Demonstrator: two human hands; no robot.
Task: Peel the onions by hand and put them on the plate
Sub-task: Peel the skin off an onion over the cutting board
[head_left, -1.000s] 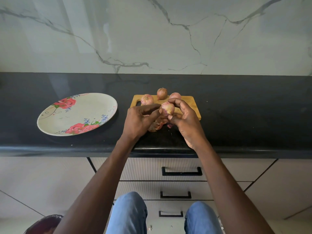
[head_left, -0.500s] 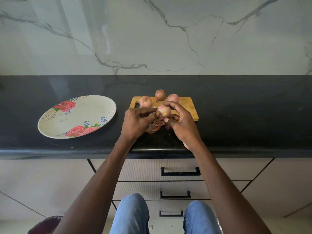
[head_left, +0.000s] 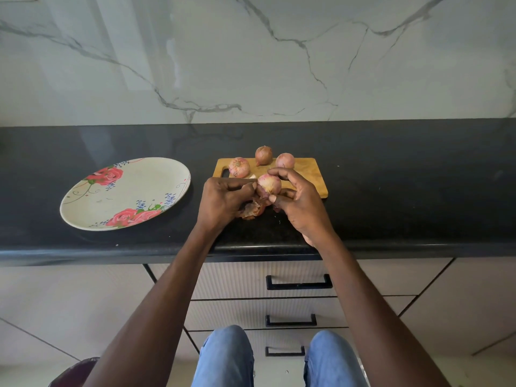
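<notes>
My right hand holds a small pink onion between forefinger and thumb, just above the near edge of the wooden cutting board. My left hand is curled beside it and pinches a strip of the onion's skin. Loose brown peels lie on the counter under both hands. Three more onions rest on the board's far side: one at the left, one at the back, one at the right. The floral plate sits to the left with nothing on it.
The black counter runs the full width, with a marble wall behind it. Drawers with black handles sit below the counter's front edge. My knees in blue jeans are at the bottom of the view.
Both hands stayed over the board's near edge, with the onion turned a little in my right fingers and my left fingers pulling at its skin. The plate and other onions have not moved.
</notes>
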